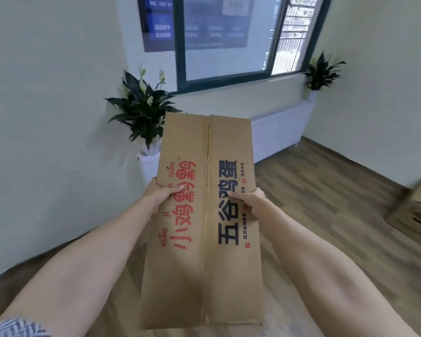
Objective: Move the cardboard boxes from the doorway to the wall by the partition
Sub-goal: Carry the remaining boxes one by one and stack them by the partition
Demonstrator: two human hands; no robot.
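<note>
Two hands are carrying one cardboard box (204,215) mid-room; the job is looking only part done.

I am holding the long box lengthwise out in front of me, clear of the wooden floor (314,215), its far end pointing toward the window (229,37) and the near left plant (141,110). My left hand (161,198) is clamped on its left edge, thumb over the top face; my right hand (250,200) is gripping the right edge likewise, so the box is sitting between them. Another cardboard box (416,212) is resting on the floor at the far right, blurred. I am judging this one as in transit, not yet set down. Neither doorway nor partition is showing, so the remaining count cannot be stated.
</note>
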